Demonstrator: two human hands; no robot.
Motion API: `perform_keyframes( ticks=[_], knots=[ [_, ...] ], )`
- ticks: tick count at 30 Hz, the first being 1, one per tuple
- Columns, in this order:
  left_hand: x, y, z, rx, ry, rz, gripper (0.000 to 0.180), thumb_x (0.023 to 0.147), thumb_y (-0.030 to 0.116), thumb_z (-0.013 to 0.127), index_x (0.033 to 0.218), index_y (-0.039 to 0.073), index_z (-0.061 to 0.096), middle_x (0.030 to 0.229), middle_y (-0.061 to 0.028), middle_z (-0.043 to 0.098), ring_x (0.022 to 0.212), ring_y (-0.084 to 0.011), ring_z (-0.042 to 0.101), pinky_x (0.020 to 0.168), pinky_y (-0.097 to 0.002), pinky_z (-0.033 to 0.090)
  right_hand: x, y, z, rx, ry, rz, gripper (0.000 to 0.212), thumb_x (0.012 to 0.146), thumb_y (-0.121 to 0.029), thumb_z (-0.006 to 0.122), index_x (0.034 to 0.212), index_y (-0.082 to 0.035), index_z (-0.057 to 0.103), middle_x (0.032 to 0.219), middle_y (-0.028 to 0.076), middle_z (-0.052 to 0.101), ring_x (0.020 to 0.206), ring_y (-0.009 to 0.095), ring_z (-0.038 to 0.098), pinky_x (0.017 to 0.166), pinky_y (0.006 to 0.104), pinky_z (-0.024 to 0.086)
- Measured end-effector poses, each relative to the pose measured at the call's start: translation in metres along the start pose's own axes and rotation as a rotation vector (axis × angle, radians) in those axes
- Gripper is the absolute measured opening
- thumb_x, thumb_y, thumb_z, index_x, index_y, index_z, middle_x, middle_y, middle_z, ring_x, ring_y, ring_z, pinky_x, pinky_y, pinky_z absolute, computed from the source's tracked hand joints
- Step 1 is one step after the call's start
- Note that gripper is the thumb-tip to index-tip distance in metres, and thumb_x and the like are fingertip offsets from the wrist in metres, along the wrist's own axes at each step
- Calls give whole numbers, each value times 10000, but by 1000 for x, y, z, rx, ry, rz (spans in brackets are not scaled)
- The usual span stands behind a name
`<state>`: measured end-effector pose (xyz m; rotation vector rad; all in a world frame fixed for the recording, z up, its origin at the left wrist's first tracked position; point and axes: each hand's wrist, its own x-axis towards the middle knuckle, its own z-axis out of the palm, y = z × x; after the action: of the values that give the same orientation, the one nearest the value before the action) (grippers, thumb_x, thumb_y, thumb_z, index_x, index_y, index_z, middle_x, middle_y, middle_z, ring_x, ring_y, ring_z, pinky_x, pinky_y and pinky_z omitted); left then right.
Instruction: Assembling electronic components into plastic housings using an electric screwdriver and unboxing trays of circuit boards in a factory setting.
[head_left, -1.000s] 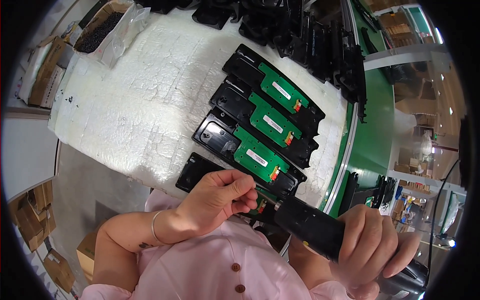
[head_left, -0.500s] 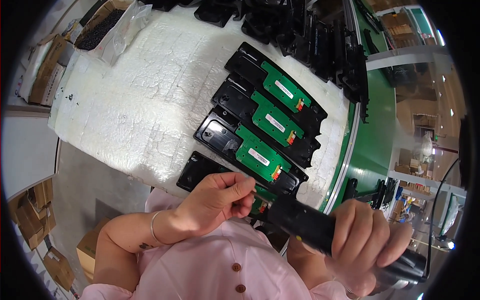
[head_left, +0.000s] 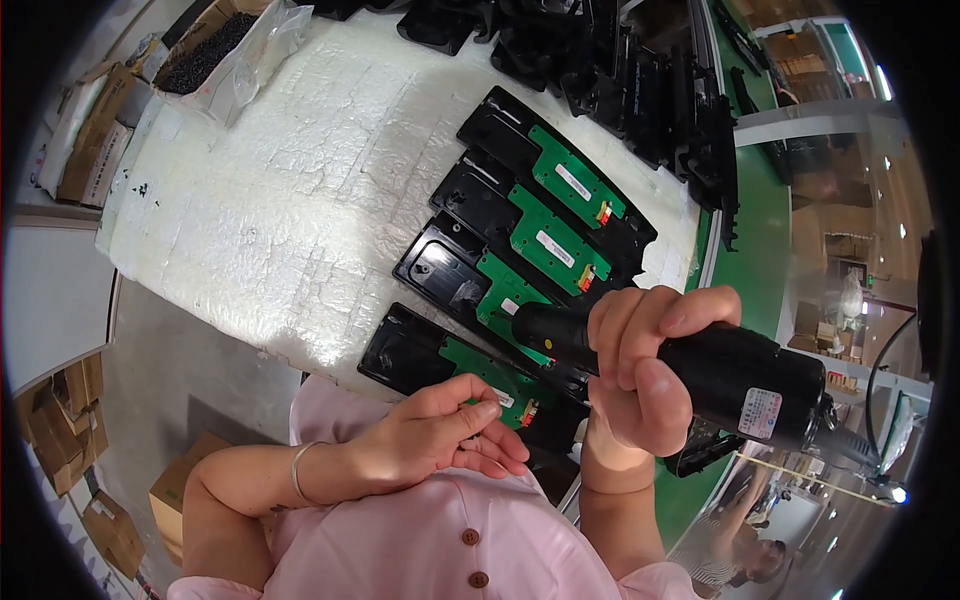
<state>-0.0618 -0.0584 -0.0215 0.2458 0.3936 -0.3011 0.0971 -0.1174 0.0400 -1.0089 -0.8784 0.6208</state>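
My right hand point(head_left: 640, 365) is wrapped round a black electric screwdriver point(head_left: 735, 375), held slanting over the nearer panels. Its nose hides part of a green circuit board point(head_left: 497, 285) in the second-nearest black plastic panel point(head_left: 437, 258). Whether the bit touches anything cannot be seen. Close to my body, my left hand point(head_left: 440, 440) is curled, thumb against forefinger; any small thing inside is too hidden to name. Just beyond it lies the nearest black panel point(head_left: 400, 345), also carrying a green board. Farther back sit two more panels with boards point(head_left: 568, 175), each showing a white label and a red-and-yellow connector.
White foam sheeting point(head_left: 270, 200) covers the table. At the far left stands a box of small black screws point(head_left: 212, 50) with a plastic bag. Black plastic housings point(head_left: 640, 90) crowd the back right, beside a green surface point(head_left: 745, 270). Cardboard boxes point(head_left: 75, 420) stand at lower left.
My right hand has brought the screwdriver up and left, over the panels. My left hand has drawn back from its nose toward my body, uncovering more of the nearest board.
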Motion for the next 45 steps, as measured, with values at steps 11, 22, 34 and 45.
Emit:
perform_keyframes(
  ticks=[11,22,34,45],
  knots=[
    [2,2,1,63,197,191,101,831,57,539,894,-17,564,823,-108,588,737,-165,573,647,-250,472,1,8,5,-28,-119,-30,275,673,85,560,871,-14,396,644,73,486,542,157,472,506,263,408],
    [9,1,-2,-174,150,254,134,827,125,570,906,16,569,830,-67,585,745,-131,566,695,-240,468,1,-16,7,9,-55,-80,294,672,-51,641,834,-59,396,561,36,468,454,149,453,455,272,379],
    [18,-3,-3,-173,65,251,147,848,172,545,870,30,578,782,-60,592,682,-125,563,634,-240,466,-4,-67,1,141,-412,-164,226,735,-53,616,802,-109,408,603,-15,493,515,72,498,474,190,412],
    [20,-11,2,-201,71,61,347,909,180,406,1150,-70,397,1144,-166,460,1095,-219,449,965,-297,352,-19,-19,-12,-53,63,-25,297,711,-66,616,872,-68,367,582,42,455,491,148,421,495,281,368]
  ],
)
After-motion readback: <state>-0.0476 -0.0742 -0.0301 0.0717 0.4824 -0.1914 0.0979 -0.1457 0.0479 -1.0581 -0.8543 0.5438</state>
